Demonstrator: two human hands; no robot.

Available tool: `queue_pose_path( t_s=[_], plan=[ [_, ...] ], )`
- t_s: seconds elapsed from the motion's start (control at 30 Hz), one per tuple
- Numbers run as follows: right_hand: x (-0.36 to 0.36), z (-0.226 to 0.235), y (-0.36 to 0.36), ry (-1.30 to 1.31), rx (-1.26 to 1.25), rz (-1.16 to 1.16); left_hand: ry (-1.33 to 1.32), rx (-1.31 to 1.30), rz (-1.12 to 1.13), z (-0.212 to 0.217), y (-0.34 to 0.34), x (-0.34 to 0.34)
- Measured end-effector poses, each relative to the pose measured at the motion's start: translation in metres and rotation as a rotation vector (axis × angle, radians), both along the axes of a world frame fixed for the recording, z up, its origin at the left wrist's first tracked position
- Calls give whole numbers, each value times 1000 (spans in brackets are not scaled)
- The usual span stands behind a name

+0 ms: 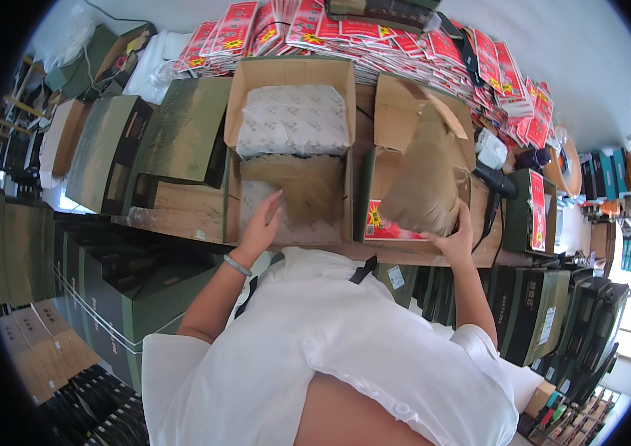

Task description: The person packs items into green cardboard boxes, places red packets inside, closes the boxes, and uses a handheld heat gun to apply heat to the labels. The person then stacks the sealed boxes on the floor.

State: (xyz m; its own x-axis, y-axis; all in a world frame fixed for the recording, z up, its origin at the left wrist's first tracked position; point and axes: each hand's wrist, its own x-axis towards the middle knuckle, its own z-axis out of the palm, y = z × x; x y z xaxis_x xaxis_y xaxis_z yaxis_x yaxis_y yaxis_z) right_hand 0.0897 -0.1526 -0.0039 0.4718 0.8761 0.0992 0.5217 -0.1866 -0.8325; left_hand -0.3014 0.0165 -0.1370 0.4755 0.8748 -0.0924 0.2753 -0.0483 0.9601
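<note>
My right hand (pixel 453 236) grips the lower edge of a crumpled brown paper bundle (pixel 425 178), which is tilted over the right open box; whether anything is inside it I cannot tell. Under it, in that box, lies a red printed leaflet (pixel 389 230). My left hand (pixel 262 225) has its fingers stretched out and holds nothing. It is over the left part of the middle open box (pixel 291 68), beside a brown paper sheet (pixel 304 186). White patterned tissue paper (pixel 293 123) lines this box and its raised lid.
Red leaflets (pixel 404 56) are heaped along the back. Closed green boxes (pixel 181 134) stand at the left of the wooden table (pixel 174 221). A black hair-dryer-shaped tool (pixel 495 182) with a cord lies right of the boxes. Stacked green boxes (pixel 531 297) stand below the table's edge.
</note>
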Motion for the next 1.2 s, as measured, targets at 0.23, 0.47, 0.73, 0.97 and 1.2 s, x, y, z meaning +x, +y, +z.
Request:
queue_pose_path(
  t_s=[0.23, 0.47, 0.73, 0.97, 1.2],
  plan=[
    [-70, 28, 49, -436, -31, 480, -621, -584, 168, 134, 43, 16],
    [-112, 33, 76, -388, -189, 623, -212, -261, 124, 84, 46, -38],
    [-115, 29, 92, -434, -271, 686, -143, 78, 387, 74, 42, -59],
    [-134, 2, 106, -519, -409, 675, 215, 75, 347, 55, 68, -85],
    [-152, -20, 118, -513, -413, 719, 681, 247, -1, 43, 92, -55]
  ],
)
